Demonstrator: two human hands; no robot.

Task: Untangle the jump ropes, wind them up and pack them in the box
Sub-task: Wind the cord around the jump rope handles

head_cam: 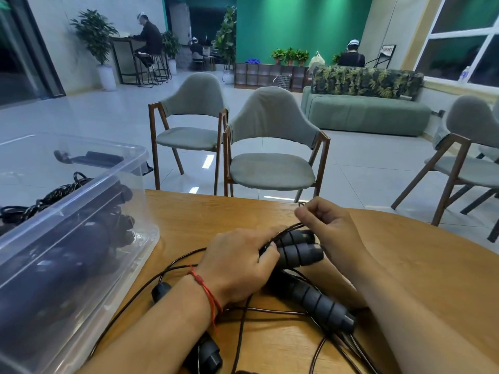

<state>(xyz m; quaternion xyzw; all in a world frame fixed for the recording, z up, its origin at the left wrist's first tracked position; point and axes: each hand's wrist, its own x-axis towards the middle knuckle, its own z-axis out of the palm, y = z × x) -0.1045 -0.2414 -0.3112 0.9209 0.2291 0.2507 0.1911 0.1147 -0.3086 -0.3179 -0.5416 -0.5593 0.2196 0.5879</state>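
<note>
As left grip (237,265) holds handles (299,255), cord (290,228) encircling

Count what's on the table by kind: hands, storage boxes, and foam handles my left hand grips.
Hands: 2, left hand, right hand pinching the cord
Boxes: 1, clear box
Gripped handles: 2, upper handle, lower handle
Total: 5

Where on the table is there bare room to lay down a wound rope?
Bare wood lies between the box and the left hand, up to the far edge of the table, and right of the right hand. Nearer to the person, cords and handles crowd it.
</note>
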